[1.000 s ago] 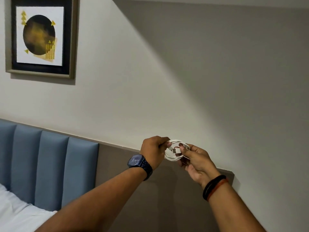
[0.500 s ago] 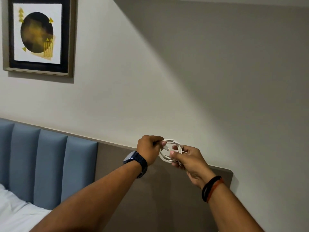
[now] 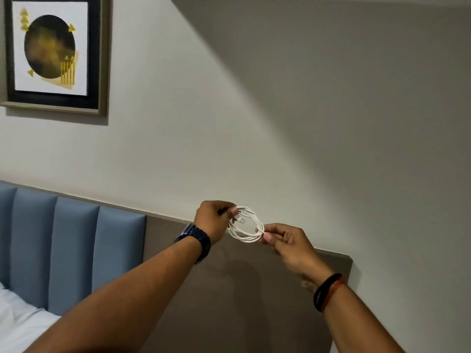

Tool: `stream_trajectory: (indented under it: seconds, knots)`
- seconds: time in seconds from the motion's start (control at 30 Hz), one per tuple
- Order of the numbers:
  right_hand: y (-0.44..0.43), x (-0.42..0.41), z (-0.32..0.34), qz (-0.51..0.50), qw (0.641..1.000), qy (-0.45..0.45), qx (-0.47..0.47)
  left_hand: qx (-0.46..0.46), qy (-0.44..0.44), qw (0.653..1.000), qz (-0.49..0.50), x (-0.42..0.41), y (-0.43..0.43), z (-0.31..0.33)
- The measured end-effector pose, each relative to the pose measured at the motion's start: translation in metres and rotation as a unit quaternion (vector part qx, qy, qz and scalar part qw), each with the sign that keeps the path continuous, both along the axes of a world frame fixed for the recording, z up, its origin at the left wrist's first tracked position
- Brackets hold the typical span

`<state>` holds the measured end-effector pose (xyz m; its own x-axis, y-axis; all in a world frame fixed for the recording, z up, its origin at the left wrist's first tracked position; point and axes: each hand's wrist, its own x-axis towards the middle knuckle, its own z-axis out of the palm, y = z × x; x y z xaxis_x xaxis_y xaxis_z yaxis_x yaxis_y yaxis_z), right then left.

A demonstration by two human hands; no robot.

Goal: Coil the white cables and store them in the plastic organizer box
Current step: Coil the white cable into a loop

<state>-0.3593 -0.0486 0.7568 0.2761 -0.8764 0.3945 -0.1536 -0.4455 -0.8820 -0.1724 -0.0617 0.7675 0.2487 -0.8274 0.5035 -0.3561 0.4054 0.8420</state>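
1. Whereas 1 second earlier the right hand covers the loop's centre, it now pinches the right edge of the white cable.
2. The left hand grips the opposite edge.
3. The coil hangs open in mid-air, apparently complete; no organizer box is visible.

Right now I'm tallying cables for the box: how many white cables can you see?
1: a coiled white cable held up before the wall, left hand at its top-left, right hand pinching its lower-right. Others may be out of view.
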Motion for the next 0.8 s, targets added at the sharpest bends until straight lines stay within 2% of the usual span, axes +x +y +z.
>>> stream_trajectory:
  seconds: [0.13, 0.4, 0.67, 0.8]
  knots:
    - [-0.002, -0.004, 0.000, 0.042, 0.999, -0.020, 0.018, -0.004, 0.037, 0.999, -0.029, -0.004, 0.002, -0.004]
    - [-0.005, -0.013, -0.006, -0.006, 0.999, 0.045, -0.004, 0.033, 0.087, 0.993, -0.074, -0.007, -0.001, -0.020]
    - [-0.016, 0.000, -0.019, -0.139, 0.990, 0.010, -0.006, 0.024, 0.109, 0.990, -0.084, -0.019, -0.002, -0.031]
    - [-0.022, 0.005, -0.021, -0.241, 0.970, 0.012, -0.035, 0.027, 0.122, 0.988, -0.088, -0.025, -0.001, -0.033]
